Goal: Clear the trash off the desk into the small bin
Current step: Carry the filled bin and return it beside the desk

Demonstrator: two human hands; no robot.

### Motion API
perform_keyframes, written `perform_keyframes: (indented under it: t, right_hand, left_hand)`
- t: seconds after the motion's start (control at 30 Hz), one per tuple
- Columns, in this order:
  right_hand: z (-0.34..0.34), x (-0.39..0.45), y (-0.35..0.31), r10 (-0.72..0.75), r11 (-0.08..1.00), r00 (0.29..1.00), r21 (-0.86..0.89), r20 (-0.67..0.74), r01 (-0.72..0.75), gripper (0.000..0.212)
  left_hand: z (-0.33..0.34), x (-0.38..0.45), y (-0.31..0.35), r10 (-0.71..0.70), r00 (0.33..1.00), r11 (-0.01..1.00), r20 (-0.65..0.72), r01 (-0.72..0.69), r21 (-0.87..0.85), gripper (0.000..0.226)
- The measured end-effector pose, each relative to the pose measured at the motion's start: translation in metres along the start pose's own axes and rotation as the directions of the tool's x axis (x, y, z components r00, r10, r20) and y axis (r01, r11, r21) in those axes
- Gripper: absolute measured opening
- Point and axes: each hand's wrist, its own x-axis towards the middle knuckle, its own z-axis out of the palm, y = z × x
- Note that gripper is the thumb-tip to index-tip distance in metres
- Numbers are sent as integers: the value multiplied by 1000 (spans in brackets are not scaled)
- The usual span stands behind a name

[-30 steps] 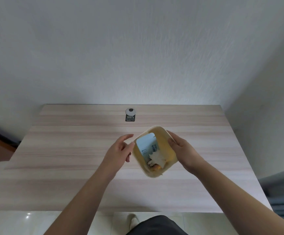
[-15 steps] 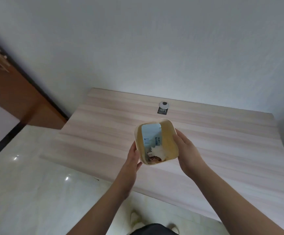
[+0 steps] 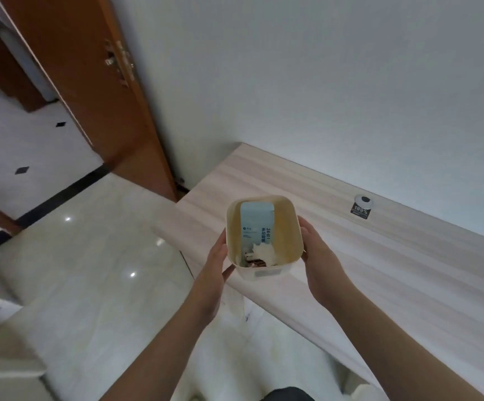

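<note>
My left hand (image 3: 217,263) and right hand (image 3: 319,256) press flat, fingers together, on opposite sides of the bin (image 3: 265,231), held above the desk (image 3: 379,256) edge. In it: blue packet (image 3: 256,224), crumpled tissue (image 3: 264,251). Small round gadget (image 3: 362,206) near wall.

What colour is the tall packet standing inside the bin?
Pale blue tall paper packet with dark print, head view.

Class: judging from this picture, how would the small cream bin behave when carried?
Probably light: the bin holds only a blue packet and crumpled tissue. Likely rigid, keeping shape between the left hand and right hand. Smooth walls may slip.
</note>
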Motion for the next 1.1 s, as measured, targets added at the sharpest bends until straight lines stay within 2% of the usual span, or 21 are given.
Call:
perform_keyframes:
  t: [0.27,0.47,0.67,0.83,0.93,1.1]
  right_hand:
    - [165,30,11,4,996,994,-84,108,5,33]
    - [238,50,20,67,992,981,-113,183,-47,34]
    - [252,75,19,69,993,983,-106,171,-52,32]
    - [246,112,20,38,995,989,-97,143,-24,32]
    - [247,140,21,63,995,990,-85,127,-53,33]
    - [263,191,3,87,995,987,-64,139,-79,33]
  left_hand:
    - [-164,-16,21,28,996,1000,-83,-28,2,33]
    - [-242,-19,24,35,986,999,-162,-35,2,30]
    - [-265,9,29,14,985,1000,-173,-17,-15,38]
    - [-267,51,37,-16,989,1000,-144,15,-3,30]
    - [-269,77,44,-37,982,999,-184,39,7,24]
    - [-287,122,75,-41,974,997,-224,53,49,26]
